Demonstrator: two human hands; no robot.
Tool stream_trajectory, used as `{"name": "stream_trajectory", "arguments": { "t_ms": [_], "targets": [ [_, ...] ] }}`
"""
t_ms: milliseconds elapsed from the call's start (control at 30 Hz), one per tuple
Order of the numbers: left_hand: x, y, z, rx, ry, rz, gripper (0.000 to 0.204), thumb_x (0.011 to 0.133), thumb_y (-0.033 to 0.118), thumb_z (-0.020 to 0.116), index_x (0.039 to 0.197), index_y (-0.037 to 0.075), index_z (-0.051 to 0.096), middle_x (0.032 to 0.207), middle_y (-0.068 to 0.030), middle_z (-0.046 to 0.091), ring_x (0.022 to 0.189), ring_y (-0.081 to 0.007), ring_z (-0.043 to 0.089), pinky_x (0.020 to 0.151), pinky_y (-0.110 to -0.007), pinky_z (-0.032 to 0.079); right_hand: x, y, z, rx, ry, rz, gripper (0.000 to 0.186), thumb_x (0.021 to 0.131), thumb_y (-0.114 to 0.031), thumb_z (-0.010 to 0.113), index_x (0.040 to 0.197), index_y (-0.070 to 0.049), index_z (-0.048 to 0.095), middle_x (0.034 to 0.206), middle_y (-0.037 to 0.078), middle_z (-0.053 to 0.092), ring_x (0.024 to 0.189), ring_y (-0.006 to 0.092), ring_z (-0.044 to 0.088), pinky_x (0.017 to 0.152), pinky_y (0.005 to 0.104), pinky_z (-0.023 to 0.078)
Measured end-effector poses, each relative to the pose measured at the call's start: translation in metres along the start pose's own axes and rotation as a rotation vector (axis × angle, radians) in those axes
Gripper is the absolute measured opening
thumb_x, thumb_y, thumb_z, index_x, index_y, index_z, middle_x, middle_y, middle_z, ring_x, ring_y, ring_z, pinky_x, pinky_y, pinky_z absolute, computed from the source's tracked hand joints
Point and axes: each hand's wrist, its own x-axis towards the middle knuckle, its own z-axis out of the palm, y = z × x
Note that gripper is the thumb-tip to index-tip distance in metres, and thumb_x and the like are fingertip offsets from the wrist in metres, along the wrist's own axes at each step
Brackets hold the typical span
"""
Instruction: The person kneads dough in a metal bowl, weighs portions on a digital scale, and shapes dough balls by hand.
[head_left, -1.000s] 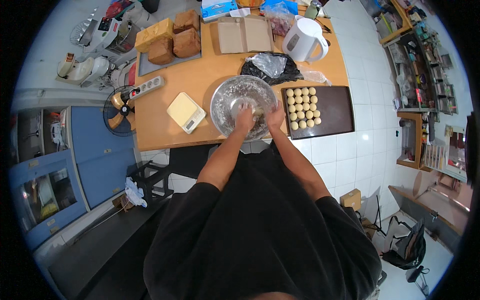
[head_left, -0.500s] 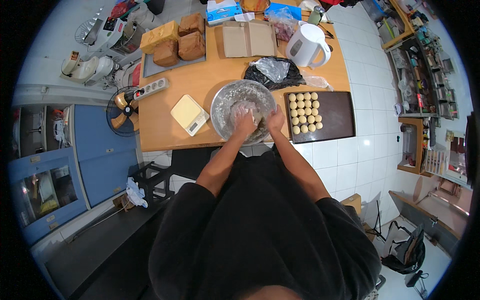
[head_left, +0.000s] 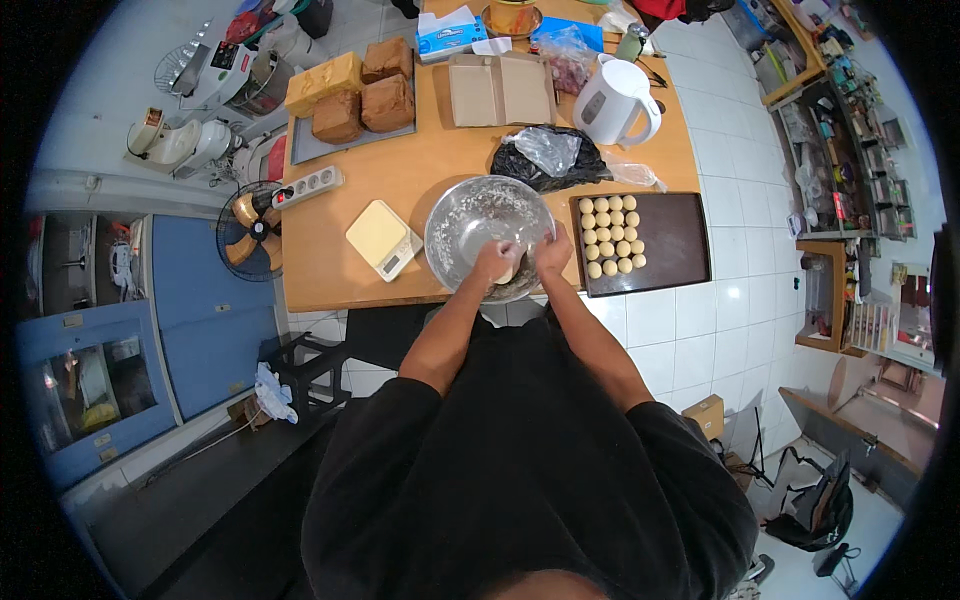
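A large metal mixing bowl (head_left: pixel 462 208) dusted with pale flour stands at the table's front edge. Inside it, near the front wall, my left hand (head_left: pixel 494 259) is closed on a lump of pale dough (head_left: pixel 508 273), which my fingers partly cover. My right hand (head_left: pixel 550 253) grips the bowl's right rim, its fingers curled over the edge. Right of the bowl lies a dark baking tray (head_left: pixel 672 240) with rows of round dough balls (head_left: pixel 617 234) on its left half. A pale yellow kitchen scale (head_left: pixel 382 238) sits to the bowl's left.
Behind the bowl lie a black plastic bag (head_left: pixel 520 168) and an opened cardboard box (head_left: pixel 500 90). A white electric kettle (head_left: pixel 612 103) stands at the back right. Several bread loaves (head_left: pixel 387 103) fill a tray at the back left, near a power strip (head_left: pixel 308 187).
My left hand has drawn back from the bowl's middle toward its near side, with the dough. My right hand stays on the rim. The whole view has shifted slightly.
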Motion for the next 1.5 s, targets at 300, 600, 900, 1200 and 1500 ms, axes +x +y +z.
{"name": "stream_trajectory", "arguments": {
  "t_ms": [300,600,900,1200,1500],
  "targets": [
    [-0.012,-0.001,-0.009,0.712,0.073,0.077,0.051,0.086,0.042,0.057,0.122,0.005,0.058,0.130,-0.0258,0.050,0.123,-0.0357,0.047,0.102,-0.047,0.036,0.002,-0.001,-0.018,-0.130,-0.098,-0.077,0.023,0.081,-0.005,0.056,0.103,-0.004,0.059,0.085,0.026,0.064,0.084,0.0466,0.060,0.073,0.0521,0.046],
    [-0.032,0.036,0.002,0.692,-0.151,0.040,0.056,0.087,0.040,0.055,0.127,0.002,0.047,0.135,-0.0212,0.042,0.128,-0.0391,0.039,0.106,-0.050,0.031,0.007,-0.015,-0.019,-0.257,-0.173,-0.077,0.017,0.085,-0.005,0.053,0.100,0.002,0.052,0.073,0.030,0.059,0.076,0.0499,0.058,0.065,0.0538,0.045],
    [0.016,0.016,0.017,0.633,0.052,0.168,0.042,0.085,0.044,0.057,0.107,0.009,0.060,0.101,-0.0168,0.059,0.097,-0.0354,0.058,0.085,-0.046,0.046,0.004,-0.015,-0.023,-0.255,-0.160,-0.106,0.010,0.088,-0.005,0.051,0.091,0.002,0.045,0.072,0.031,0.056,0.074,0.0514,0.056,0.062,0.0551,0.041],
    [0.054,-0.006,0.024,0.156,0.548,-0.232,0.033,0.084,0.037,0.063,0.093,0.006,0.070,0.072,-0.0206,0.066,0.073,-0.0398,0.064,0.068,-0.045,0.050,-0.004,-0.014,-0.016,-0.159,-0.054,-0.088,0.008,0.087,0.000,0.051,0.092,0.002,0.044,0.071,0.031,0.055,0.074,0.0512,0.055,0.061,0.0537,0.041],
    [-0.041,0.050,-0.004,0.096,-0.032,-0.094,0.028,0.080,0.023,0.067,0.099,0.003,0.066,0.094,-0.0209,0.067,0.090,-0.0379,0.064,0.079,-0.043,0.050,0.000,-0.022,-0.013,-0.166,0.034,-0.036,0.014,0.085,0.001,0.053,0.099,0.001,0.049,0.071,0.030,0.058,0.072,0.0494,0.058,0.060,0.0547,0.042]
  ]
}}
